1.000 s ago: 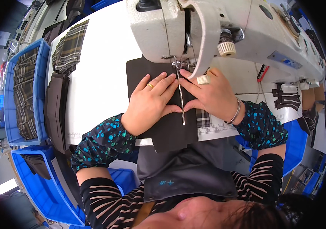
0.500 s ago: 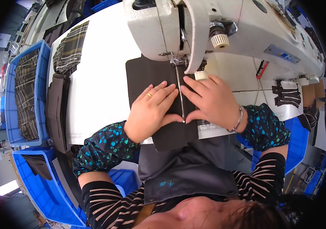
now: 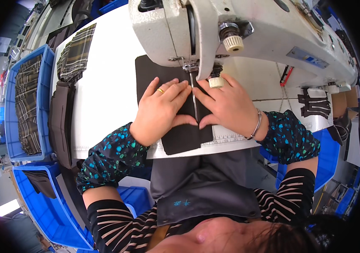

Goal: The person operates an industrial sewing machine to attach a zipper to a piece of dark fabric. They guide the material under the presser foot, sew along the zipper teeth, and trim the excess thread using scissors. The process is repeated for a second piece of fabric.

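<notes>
A dark brown fabric panel (image 3: 182, 141) lies on the white table beneath the needle area of a white sewing machine (image 3: 163, 36). Down the panel runs a narrow zipper (image 3: 195, 102), its upper end at the presser foot (image 3: 190, 67). My left hand (image 3: 159, 106) presses flat on the panel left of the zipper, fingers stretched out. On the zipper's other side my right hand (image 3: 227, 103) lies with fingers extended, partly behind a cream knob (image 3: 216, 82). Both thumbs point toward each other at the zipper's lower end.
Folded plaid fabric (image 3: 76, 52) and a stack of dark pieces (image 3: 60, 122) lie at the left, beside a blue bin (image 3: 45, 99) of plaid cloth. Red-handled snips (image 3: 286, 76) and small black strips (image 3: 315, 103) lie at right. A ruler strip (image 3: 234, 138) follows the front edge.
The panel and zipper have slid away from me under the machine, and both hands have moved forward with them. The panel's near edge now rests at the table's front edge.
</notes>
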### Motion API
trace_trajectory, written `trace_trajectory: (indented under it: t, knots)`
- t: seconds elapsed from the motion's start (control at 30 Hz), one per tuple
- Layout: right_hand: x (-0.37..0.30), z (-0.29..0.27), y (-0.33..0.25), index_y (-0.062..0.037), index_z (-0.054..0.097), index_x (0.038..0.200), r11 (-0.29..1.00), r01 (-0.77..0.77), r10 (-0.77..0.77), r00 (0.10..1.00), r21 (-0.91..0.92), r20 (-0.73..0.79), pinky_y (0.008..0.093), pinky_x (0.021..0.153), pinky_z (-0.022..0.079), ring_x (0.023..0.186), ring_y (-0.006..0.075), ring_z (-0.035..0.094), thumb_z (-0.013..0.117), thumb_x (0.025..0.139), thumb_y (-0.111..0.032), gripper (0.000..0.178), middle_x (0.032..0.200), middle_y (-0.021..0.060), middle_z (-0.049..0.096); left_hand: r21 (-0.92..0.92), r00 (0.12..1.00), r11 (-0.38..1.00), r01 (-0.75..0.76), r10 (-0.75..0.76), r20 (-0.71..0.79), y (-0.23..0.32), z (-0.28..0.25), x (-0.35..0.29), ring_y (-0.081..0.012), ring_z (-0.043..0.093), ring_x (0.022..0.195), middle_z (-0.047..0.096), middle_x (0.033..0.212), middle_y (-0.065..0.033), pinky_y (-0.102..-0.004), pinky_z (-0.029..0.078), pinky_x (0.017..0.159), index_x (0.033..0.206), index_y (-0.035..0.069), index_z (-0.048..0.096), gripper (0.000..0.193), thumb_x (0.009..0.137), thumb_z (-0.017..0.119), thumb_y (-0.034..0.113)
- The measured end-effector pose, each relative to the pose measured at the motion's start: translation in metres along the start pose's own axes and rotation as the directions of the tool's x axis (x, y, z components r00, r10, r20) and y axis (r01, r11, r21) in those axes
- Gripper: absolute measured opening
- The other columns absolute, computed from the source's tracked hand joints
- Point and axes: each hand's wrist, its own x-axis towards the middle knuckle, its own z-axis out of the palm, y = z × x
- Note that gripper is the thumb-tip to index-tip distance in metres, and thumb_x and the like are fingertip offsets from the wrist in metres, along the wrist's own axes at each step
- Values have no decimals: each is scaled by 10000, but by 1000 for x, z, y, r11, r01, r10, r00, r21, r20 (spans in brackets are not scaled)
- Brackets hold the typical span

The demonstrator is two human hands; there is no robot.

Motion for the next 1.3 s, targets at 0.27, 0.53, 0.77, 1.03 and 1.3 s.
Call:
trace_trajectory:
  t: [0.27, 0.53, 0.77, 1.03, 1.3]
  knots:
    - [6, 4, 14, -88, 761, 1012, 998, -47, 44, 995, -30, -93, 442, 1015, 469, 1117, 271, 603, 869, 646, -526, 581, 1012, 62, 668, -35, 1000, 999, 29, -29, 1, -18, 5, 15, -269, 608, 1347, 665, 1395, -63, -562, 407, 1176, 1359, 68, 694, 764, 789, 777, 569]
    - [5, 7, 12, -79, 761, 956, 1000, -15, 12, 993, -21, -120, 475, 1057, 457, 1149, 316, 597, 849, 692, -487, 494, 1019, 98, 673, -39, 998, 998, 40, -41, -39, -14, 6, 7, -284, 597, 1361, 659, 1404, -69, -560, 409, 1175, 1358, 83, 699, 724, 811, 770, 551]
    - [5, 7, 14, -81, 765, 1136, 1000, -31, 31, 993, -3, -110, 473, 1040, 468, 1121, 307, 597, 849, 692, -499, 616, 1019, 97, 669, -28, 999, 999, 43, -43, -10, -16, 2, 10, -275, 585, 1385, 656, 1425, -59, -556, 412, 1173, 1364, 97, 700, 721, 824, 750, 572]
    - [5, 4, 12, -83, 753, 1215, 999, -51, 49, 995, -18, -82, 474, 1050, 480, 1132, 287, 599, 847, 707, -479, 651, 1082, 76, 685, -2, 999, 999, 35, -35, -17, -17, 2, 10, -277, 584, 1384, 656, 1424, -67, -556, 410, 1176, 1373, 91, 693, 727, 835, 741, 577]
    - [-7, 7, 0, -76, 738, 1228, 999, 33, -31, 994, 12, -107, 494, 1086, 490, 1204, 302, 628, 801, 832, -366, 495, 1173, 91, 690, -58, 1000, 998, -29, 28, -7, -1, -8, -1, -304, 664, 1228, 673, 1393, -105, -437, 505, 1097, 1327, 50, 713, 731, 739, 834, 465]
